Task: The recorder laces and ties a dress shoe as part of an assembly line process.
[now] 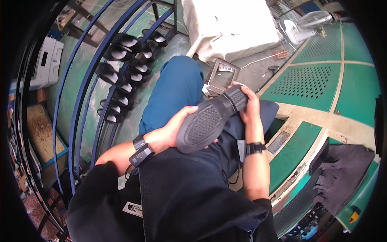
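Observation:
A black shoe [204,122] is held over my lap, its patterned sole turned up toward me. The toe end points down and left, and the heel lies up and right. My left hand [177,125] grips the toe end from the left side, thumb along the sole's edge and fingertips showing beneath. At the heel, my right hand [250,105] is wrapped round the shoe from the right. The shoe's upper is mostly hidden underneath. Each wrist wears a dark strap with a small device.
At the left stands a blue metal rack [86,86] holding several black shoes [117,52]. A cloth-covered table [229,24] is ahead, with a small open box [222,74] before it. Green perforated panels [308,80], a white fan [298,30] and a dark cloth [342,173] lie at the right.

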Tool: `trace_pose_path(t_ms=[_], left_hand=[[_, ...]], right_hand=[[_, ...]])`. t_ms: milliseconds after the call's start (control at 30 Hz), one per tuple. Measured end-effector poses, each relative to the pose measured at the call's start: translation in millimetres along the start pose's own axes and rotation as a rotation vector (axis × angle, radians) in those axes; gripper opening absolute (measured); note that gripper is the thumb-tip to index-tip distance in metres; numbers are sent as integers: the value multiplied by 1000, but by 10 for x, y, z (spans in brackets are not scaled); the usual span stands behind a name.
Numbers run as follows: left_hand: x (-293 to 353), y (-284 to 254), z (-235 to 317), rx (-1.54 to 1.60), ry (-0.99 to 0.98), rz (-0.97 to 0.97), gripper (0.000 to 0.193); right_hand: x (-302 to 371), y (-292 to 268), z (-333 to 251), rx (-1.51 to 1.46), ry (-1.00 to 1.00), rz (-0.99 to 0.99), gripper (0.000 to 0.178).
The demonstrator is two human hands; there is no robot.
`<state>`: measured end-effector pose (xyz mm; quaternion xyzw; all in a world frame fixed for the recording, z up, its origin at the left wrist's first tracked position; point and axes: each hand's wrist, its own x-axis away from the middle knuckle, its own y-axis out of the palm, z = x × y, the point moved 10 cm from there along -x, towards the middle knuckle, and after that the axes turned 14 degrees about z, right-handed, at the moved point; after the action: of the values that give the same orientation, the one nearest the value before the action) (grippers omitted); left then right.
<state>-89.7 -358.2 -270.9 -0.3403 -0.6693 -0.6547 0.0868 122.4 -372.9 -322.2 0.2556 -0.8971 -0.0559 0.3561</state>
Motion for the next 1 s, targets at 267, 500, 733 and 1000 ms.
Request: trace_pose_path(t_ms=[267,500,733,1000], left_hand=[[38,-153,29,51,45,-73,81],[40,-175,-104,24,-23,-121,86],[32,39,-60,55,-52,-121,76],[90,541,39,104,6,0,65]], right_hand=[[208,250,-257,7,-390,43,36],[562,222,-407,184,-642,153,28],[367,116,-474,-82,-549,74,42],[0,17,-171,-402,-240,215,54]])
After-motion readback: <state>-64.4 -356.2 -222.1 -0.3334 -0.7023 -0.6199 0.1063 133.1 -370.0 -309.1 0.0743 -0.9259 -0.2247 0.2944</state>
